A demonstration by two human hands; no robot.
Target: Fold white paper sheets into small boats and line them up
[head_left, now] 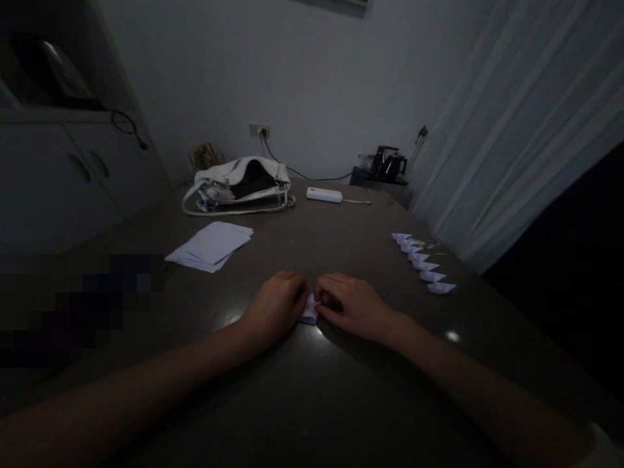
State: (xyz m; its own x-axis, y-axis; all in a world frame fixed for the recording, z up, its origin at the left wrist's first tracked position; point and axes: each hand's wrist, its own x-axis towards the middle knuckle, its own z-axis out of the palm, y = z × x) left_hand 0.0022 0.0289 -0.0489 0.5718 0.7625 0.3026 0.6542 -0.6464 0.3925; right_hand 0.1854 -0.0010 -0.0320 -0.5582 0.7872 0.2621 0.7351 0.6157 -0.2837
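Observation:
Between my hands, at the middle of the table, is a small piece of folded white paper (309, 313). My left hand (277, 302) closes on its left side, the fingers curled and partly covering it. From the other side my right hand (353, 305) pinches the paper's right edge between thumb and fingers. Over to the left lies a loose stack of white paper sheets (214, 247). Several small folded paper boats (423, 265) form a slanting row on the right.
A white handbag (238, 185) stands open at the back of the dark table (312, 403). Right of it lies a white power bank (324, 194) with a short cable. Black kettles (390, 164) stand on a low stand behind. A pale curtain (487, 149) hangs at the right.

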